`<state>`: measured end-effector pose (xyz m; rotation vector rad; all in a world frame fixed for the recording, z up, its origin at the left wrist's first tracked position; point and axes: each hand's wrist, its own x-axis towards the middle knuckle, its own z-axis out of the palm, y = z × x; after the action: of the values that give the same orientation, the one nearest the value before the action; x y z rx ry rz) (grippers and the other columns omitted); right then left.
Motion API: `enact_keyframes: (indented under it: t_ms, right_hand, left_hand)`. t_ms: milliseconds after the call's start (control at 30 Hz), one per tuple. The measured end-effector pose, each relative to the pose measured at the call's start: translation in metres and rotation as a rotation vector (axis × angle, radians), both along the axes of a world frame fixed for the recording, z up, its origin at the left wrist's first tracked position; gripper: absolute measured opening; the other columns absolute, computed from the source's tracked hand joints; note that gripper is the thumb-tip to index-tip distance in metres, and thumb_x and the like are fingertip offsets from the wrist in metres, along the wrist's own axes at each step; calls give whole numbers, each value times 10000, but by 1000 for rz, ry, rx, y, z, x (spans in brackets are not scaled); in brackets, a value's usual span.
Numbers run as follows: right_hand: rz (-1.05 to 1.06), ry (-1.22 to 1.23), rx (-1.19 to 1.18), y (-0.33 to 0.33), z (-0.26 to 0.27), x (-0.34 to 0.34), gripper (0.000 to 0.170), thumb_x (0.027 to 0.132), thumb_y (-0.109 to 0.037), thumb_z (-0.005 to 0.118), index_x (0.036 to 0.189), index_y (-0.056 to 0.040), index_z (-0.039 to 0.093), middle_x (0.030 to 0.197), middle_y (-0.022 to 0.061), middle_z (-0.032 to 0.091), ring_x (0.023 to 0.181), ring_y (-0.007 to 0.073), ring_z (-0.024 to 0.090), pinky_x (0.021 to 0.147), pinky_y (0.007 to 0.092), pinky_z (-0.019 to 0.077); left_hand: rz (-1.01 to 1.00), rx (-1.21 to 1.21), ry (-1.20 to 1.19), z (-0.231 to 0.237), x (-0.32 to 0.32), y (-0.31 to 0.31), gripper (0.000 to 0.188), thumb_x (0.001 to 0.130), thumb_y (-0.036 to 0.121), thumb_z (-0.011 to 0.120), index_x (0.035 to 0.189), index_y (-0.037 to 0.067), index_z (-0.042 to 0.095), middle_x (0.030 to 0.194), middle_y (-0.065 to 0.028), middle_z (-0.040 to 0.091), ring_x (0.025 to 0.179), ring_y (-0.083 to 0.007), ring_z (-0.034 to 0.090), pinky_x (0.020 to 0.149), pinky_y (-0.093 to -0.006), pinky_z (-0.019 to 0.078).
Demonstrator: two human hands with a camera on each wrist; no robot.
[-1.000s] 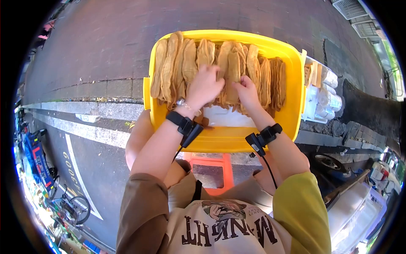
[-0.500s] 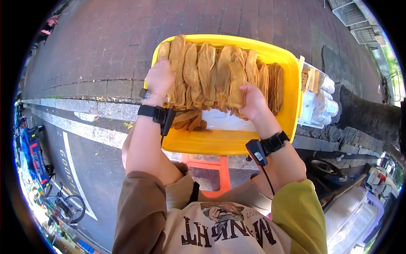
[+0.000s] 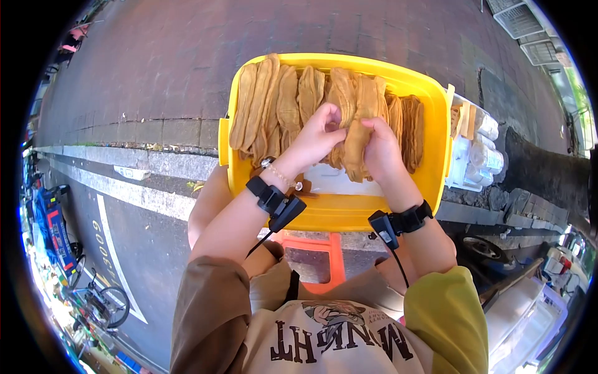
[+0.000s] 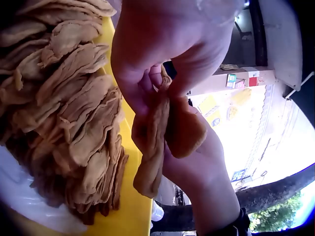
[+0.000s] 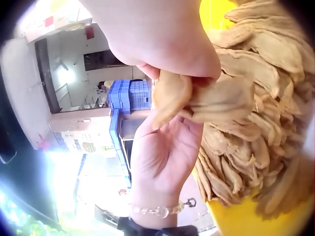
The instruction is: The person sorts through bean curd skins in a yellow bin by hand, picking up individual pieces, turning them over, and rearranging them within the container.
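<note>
Strips [image 3: 288, 103], brown and wrinkled, lie packed side by side across the far part of our yellow bin [image 3: 299, 218], with white plastic [image 3: 349, 182] showing on its near floor. Between our two hands, over the near edge of that row, we hold a long strip [image 3: 356, 149]; whether it is one folded piece or two, we cannot tell. Our right hand [image 3: 383, 153] clamps it with the thumb on top and the fingers behind. Our left hand [image 3: 316, 138] pinches it between thumb and curled fingers. Beside the bin's right side we see a tray of bags [image 3: 483, 149]; near us stands an orange stool [image 3: 337, 265].
</note>
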<state>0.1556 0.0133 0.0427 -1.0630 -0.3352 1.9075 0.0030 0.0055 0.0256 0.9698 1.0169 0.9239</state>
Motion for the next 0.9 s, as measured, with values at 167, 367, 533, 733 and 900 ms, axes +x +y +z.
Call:
enact_keyframes:
  t_ms: [167, 367, 533, 733, 900]
  right_hand:
    - [148, -186, 77, 9, -14, 7, 404, 816, -168, 572, 1192, -65, 465, 1087, 83, 554, 993, 204, 537, 933, 334, 394]
    - [234, -266, 207, 11, 1, 0, 580, 856, -291, 578, 1341, -75, 346, 1184, 77, 519, 1114, 204, 463, 972, 364, 331]
    - [164, -187, 137, 6, 10, -5, 278, 870, -45, 522, 1132, -91, 439, 970, 103, 620, 841, 197, 601, 728, 322, 494]
    - [192, -184, 37, 1, 10, -3, 273, 860, -39, 516, 1116, -83, 433, 937, 105, 623, 805, 197, 605, 699, 326, 498]
    - [158, -209, 46, 8, 2, 4, 262, 850, -24, 511, 1093, -81, 431, 908, 108, 615, 774, 194, 601, 665, 328, 494]
  left_hand:
    - [196, 131, 265, -1, -18, 10, 190, 838, 25, 542, 991, 63, 437, 900, -11, 482, 832, -105, 484, 761, -243, 415]
    - [0, 123, 106, 5, -20, 10, 241, 880, 127, 580, 1098, 67, 496, 998, -17, 543, 935, -118, 516, 831, -266, 429]
    - [-58, 476, 1088, 39, -43, 5, 315, 871, 262, 568, 1104, 51, 538, 1048, -126, 562, 959, -281, 563, 800, -345, 475]
    - [2, 210, 1591, 5, -106, 3, 577, 769, 332, 672, 1147, -30, 431, 1053, -212, 516, 996, -375, 516, 782, -435, 490]
    - [110, 213, 1490, -12, -114, 3, 616, 709, 216, 745, 1172, -5, 404, 1067, -208, 502, 1029, -405, 466, 881, -451, 417]
